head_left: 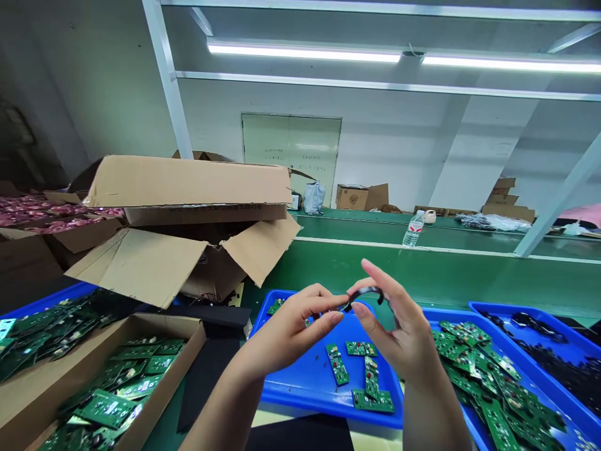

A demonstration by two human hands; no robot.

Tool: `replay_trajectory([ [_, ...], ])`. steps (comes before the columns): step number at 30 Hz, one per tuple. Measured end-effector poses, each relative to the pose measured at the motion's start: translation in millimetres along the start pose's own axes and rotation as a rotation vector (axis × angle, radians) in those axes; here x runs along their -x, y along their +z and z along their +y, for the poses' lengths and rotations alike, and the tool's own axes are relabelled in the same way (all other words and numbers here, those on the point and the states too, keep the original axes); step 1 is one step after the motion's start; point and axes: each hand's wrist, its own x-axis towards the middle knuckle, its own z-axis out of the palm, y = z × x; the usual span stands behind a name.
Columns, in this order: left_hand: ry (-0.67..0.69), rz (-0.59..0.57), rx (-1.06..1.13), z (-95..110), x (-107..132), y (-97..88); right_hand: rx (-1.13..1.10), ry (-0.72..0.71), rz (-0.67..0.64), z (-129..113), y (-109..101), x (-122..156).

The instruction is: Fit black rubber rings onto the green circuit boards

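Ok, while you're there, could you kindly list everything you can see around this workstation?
curved black strip: one, black, between both hands
central plastic tray: one, blue, below the hands
circuit boards: about six, green, in the central tray
right tray: one, blue, right of centre, piled with green boards
far-right tray: one, blue, far right, holding black parts
cardboard box: one, brown, lower left, filled with green boards
open carton: one, brown, upper left
water bottle: one, clear, beyond the green conveyor belt
left hand: one, bare, pinching the strip
right hand: one, bare, pinching the strip
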Motion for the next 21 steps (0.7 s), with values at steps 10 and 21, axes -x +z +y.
replay_trajectory([
  [10, 0.359, 0.379, -0.404, -14, -3, 4.5, -0.478, 0.061, -0.121, 1, -26, 3],
  [21, 0.701, 0.615, -0.755, -16, -3, -0.3, -0.783, 0.631, -0.034, 6, -5, -3],
])
